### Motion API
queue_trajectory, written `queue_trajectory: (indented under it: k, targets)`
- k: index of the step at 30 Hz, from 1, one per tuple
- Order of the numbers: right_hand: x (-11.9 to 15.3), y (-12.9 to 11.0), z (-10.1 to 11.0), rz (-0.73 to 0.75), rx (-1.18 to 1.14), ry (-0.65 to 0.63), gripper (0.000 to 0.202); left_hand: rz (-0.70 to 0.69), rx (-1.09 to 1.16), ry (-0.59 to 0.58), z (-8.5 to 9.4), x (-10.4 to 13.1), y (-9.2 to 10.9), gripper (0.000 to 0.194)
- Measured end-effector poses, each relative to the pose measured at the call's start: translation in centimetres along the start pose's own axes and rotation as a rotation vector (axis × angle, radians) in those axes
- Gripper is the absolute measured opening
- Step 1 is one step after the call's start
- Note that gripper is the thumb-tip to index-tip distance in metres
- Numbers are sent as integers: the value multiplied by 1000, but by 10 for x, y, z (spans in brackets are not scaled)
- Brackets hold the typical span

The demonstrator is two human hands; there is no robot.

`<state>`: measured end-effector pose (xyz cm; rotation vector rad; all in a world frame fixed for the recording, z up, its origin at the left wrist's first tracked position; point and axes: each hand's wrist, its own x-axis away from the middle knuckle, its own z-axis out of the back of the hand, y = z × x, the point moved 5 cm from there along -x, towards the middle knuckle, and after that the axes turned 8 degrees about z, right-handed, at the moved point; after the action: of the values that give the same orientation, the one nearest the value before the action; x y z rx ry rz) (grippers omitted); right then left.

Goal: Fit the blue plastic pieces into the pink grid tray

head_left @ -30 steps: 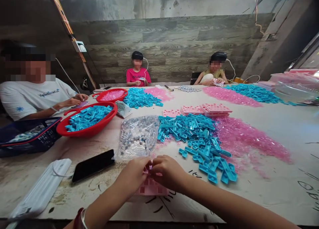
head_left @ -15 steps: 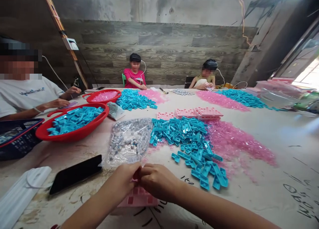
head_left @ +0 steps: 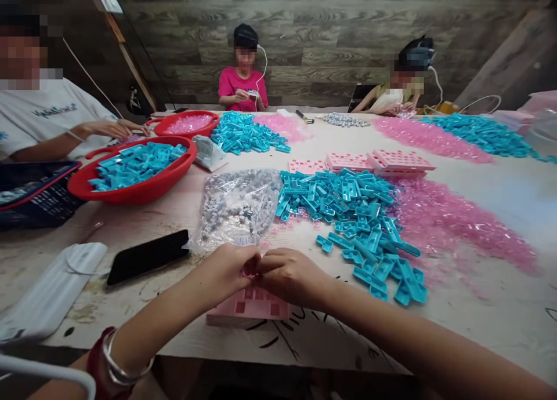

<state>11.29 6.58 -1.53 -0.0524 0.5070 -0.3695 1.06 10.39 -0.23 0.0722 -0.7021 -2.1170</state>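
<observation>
My left hand (head_left: 232, 268) and my right hand (head_left: 289, 274) meet above a pink plastic block with square holes (head_left: 256, 307). Fingers of both hands are curled and pressed together at the tips. A small bit of pink shows between them, but its shape is hidden. Just beyond my left hand lies a clear plastic bag (head_left: 235, 206) of small grey and blue parts. A pile of turquoise plastic pieces (head_left: 348, 197) spreads past my right hand, with a heap of clear pink pieces (head_left: 456, 220) to its right.
Left of my arms lie a black phone (head_left: 148, 257) and a white power bank (head_left: 56, 290) with a cable. Red baskets (head_left: 174, 182) and a dark blue basket (head_left: 39, 191) stand at the left. More pink blocks (head_left: 348, 161) sit behind the pile. Three people work around the table.
The view has tilted down, so the table's near edge and my left wrist's bracelets now show. My hands stay together over the pink block. The person in pink has raised their hands.
</observation>
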Motion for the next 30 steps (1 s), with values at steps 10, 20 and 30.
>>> queue_trajectory:
  k: [10, 20, 30]
  targets:
    - [0, 2, 0, -2, -33, 14, 25, 2, -51, -5, -2, -1, 1, 5]
    - [3, -2, -3, -144, 19, 78, 25, 26, -115, 12, -4, 2, 1, 7]
    - [0, -7, 9, -187, -15, 35, 14, -109, 170, 67, 3, 17, 3, 17]
